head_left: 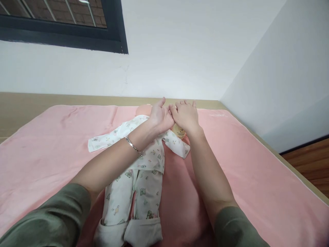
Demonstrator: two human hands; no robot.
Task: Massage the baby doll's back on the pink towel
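Two bare hands meet just above the collar end of a white printed outfit (151, 163), a long-sleeved top and cuffed trousers laid flat on a pink sheet (246, 164); the outfit's long axis runs away from the wearer, cuffs nearest, collar farthest, sleeves spread to either side. The left hand (162, 116), its forearm crossing the outfit and ringed by a silver bracelet (134, 146), is the nearer to the collar; its palm is turned up, fingers reaching rightward, nothing visible in its grip. The right hand (185, 115) is beyond the outfit's right-side sleeve, back upward, fingers slightly apart, not closed on anything visible; its thumb side meets or overlaps the left fingertips, though contact cannot be told. A pale yellow container (178, 131) with small print shows between that sleeve and the right wrist, mostly hidden, its long axis unclear; a peach rounded shape (144, 109) lies beyond the outfit's collar.
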